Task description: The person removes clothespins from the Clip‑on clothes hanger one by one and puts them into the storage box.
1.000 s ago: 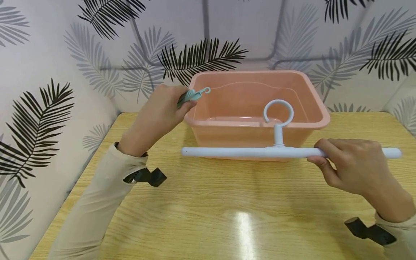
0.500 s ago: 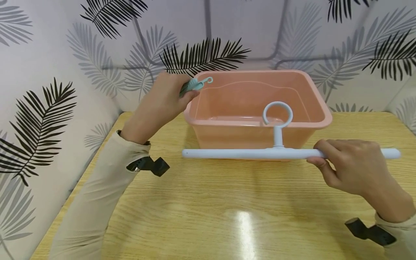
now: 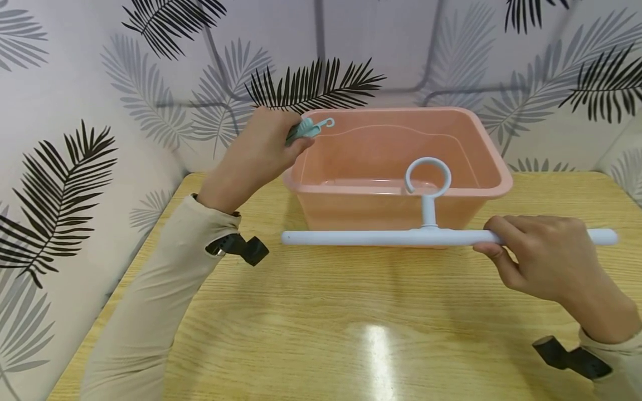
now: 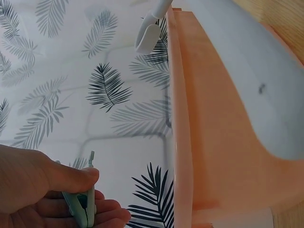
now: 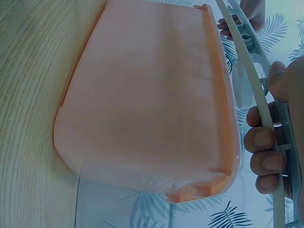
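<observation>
My left hand (image 3: 258, 153) pinches a small mint-green clothes peg (image 3: 307, 128) with a little hooked loop at its end. This hand is beside the back left corner of the peach plastic tub (image 3: 363, 211), and the peg overlaps the tub's rim in the head view. In the left wrist view the peg (image 4: 85, 204) lies between thumb and fingers. My right hand (image 3: 549, 256) grips the right part of a pale blue clothes hanger (image 3: 361, 238). The hanger is level in front of the tub, its round hook upward. Ribs show on the hanger's hollow underside (image 5: 257, 90) in the right wrist view.
The tub stands on a wood-grain table (image 3: 301, 323) close to the back wall (image 3: 371, 50), which has a leaf-print covering. Most of the tub's inside floor is hidden behind its front wall. Each wrist wears a black camera mount (image 3: 243, 249).
My left hand has moved up and a little to the right with the clothes peg, toward the tub's back left corner. My right hand and the hanger have stayed almost still.
</observation>
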`<state>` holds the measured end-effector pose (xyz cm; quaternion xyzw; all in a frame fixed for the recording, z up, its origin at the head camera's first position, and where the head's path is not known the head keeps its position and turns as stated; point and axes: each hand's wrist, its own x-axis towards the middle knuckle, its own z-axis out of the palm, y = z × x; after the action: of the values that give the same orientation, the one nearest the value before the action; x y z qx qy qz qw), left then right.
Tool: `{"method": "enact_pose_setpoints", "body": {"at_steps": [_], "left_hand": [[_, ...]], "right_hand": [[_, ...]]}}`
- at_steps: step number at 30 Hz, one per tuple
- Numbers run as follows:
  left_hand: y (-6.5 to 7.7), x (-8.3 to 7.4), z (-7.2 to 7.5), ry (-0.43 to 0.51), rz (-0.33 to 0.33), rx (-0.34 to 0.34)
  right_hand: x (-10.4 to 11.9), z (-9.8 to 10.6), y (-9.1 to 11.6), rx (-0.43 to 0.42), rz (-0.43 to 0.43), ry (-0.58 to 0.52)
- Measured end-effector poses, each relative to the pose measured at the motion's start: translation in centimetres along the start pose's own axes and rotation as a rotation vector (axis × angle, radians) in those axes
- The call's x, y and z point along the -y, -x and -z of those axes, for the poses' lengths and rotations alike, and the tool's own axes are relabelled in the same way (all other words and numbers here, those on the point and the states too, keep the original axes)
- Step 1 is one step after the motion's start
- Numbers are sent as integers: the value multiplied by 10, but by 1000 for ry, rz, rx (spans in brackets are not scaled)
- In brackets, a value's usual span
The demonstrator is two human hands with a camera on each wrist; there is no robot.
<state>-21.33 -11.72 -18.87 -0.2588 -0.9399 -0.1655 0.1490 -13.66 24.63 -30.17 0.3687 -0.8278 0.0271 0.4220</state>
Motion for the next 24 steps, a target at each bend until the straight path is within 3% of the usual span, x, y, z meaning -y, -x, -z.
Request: {"method": "enact_pose_setpoints", "body": {"at_steps": [24], "left_hand": [[-23, 11, -14, -36, 78, 98]], "right_hand": [[2, 6, -4, 23, 2, -7]]}}
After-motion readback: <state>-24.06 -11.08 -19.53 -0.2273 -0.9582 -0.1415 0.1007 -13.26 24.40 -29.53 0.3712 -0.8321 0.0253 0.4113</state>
